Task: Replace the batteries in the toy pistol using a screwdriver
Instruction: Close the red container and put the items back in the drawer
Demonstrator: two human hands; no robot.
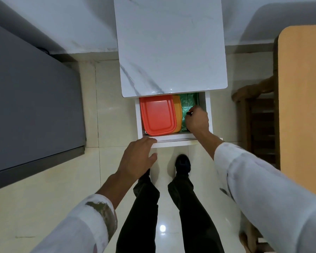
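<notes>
A white drawer (173, 140) stands pulled out from under a white marble-look table top (171, 46). My right hand (197, 121) reaches into the drawer's right side over a green liner (189, 103) and pinches a small dark object (189, 113) between fingertips; what it is cannot be told. My left hand (137, 156) rests with straight fingers on the drawer's front edge. No toy pistol, screwdriver or batteries are recognisable in view.
An orange-red lidded box (158, 115) with a yellow-orange box (177, 110) behind it fills the drawer's left side. A grey cabinet (31, 106) stands to the left, a wooden table (303, 99) and chair (255, 115) to the right. My legs and shoe (182, 163) stand on tiled floor.
</notes>
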